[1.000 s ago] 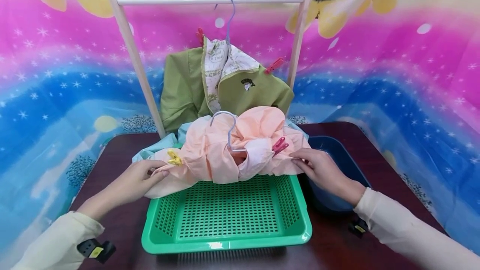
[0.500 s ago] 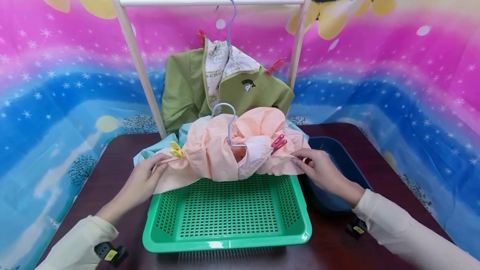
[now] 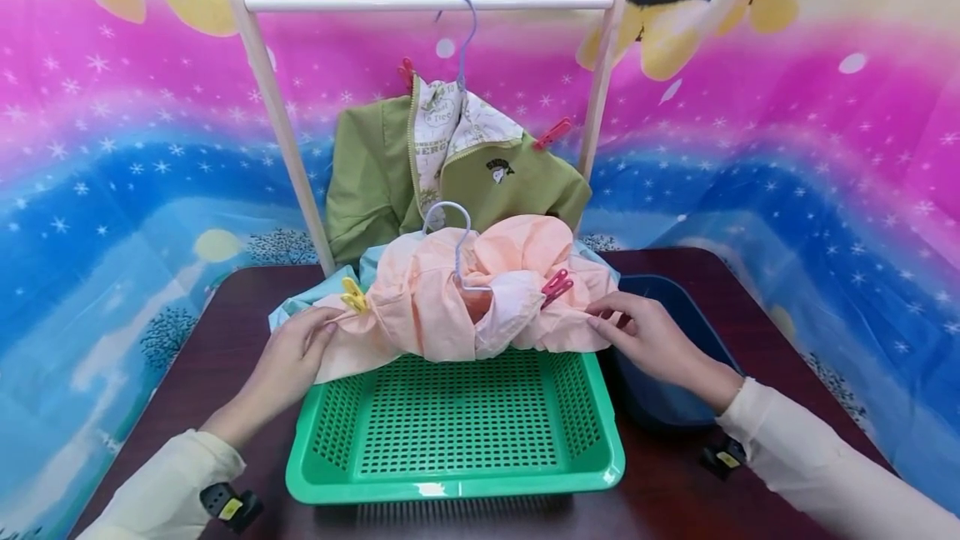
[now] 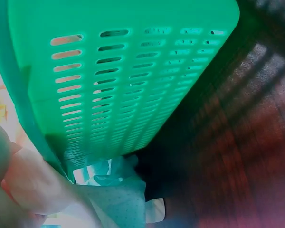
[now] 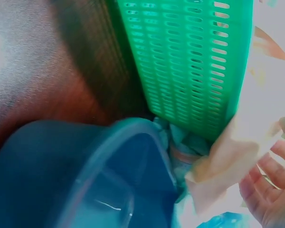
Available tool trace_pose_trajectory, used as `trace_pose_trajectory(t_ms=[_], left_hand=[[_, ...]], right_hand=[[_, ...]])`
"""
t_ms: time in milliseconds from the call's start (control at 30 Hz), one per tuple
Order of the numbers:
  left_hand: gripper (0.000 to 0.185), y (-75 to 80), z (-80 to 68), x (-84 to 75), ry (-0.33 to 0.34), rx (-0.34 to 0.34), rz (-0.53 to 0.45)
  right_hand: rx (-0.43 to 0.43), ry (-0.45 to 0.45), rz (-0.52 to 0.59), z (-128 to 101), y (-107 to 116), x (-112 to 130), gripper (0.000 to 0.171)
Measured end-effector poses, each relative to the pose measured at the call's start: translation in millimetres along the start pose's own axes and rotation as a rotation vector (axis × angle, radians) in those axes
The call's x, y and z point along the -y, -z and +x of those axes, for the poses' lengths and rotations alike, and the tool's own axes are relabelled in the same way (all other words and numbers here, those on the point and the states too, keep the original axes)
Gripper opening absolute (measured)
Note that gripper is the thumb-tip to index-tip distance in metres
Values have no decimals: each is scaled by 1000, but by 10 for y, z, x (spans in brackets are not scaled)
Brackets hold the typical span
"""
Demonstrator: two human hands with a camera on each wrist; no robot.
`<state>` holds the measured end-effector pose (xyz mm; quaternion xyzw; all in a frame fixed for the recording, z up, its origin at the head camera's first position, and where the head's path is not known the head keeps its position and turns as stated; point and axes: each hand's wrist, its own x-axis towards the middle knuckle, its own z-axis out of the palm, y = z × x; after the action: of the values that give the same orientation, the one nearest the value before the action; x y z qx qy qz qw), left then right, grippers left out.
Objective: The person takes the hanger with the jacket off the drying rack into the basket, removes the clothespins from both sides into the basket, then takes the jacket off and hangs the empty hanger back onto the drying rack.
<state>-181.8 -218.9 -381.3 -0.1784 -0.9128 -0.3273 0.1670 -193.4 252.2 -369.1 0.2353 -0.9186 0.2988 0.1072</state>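
A pale pink garment (image 3: 435,298) lies bunched across the far part of a green basket (image 3: 450,489). The hook of a light purple hanger (image 3: 447,204) stands up out of its collar. On the garment's left shoulder sits a yellow clothespin (image 3: 354,296); a dark pink clothespin (image 3: 557,288) grips near the collar on the right. My left hand (image 3: 288,357) pinches the garment's left edge between thumb and fingers. With thumb and fingertips, my right hand (image 3: 652,340) holds the right edge, and that pink cloth (image 5: 228,156) hangs beside the basket in the right wrist view.
Behind, a green jacket (image 3: 510,198) with red clothespins hangs from a wooden rack (image 3: 375,3). Light blue cloth (image 3: 300,300) shows beneath the pink garment. A dark blue basin (image 3: 678,407) stands right of the basket on the dark brown table (image 3: 210,332).
My left hand has shifted right and slightly up with the garment's left edge. The hanger's hook has risen and stands more upright. My right hand has barely moved.
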Motion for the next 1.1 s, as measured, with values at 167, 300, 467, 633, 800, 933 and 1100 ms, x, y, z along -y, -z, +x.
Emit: trace_pose_trajectory(t_ms=[167,300,467,633,800,933,1100], left_hand=[[24,40,4,-26,17,9,29],[24,64,15,-29,22,26,36],[24,86,24,-34,37,35,26],[24,93,35,-47,41,33,31],[24,97,49,-54,59,40,40],[24,102,50,-54,65,48,41],[25,102,47,-49,63,54,41]], right_hand=[[-45,36,-14,30,76,71,19],[-36,33,-3,72,126,154,26],[3,41,64,118,172,237,35],[26,43,110,160,193,274,42],[44,44,149,217,211,283,44],[74,35,196,272,223,278,42],[107,36,271,358,204,237,42]])
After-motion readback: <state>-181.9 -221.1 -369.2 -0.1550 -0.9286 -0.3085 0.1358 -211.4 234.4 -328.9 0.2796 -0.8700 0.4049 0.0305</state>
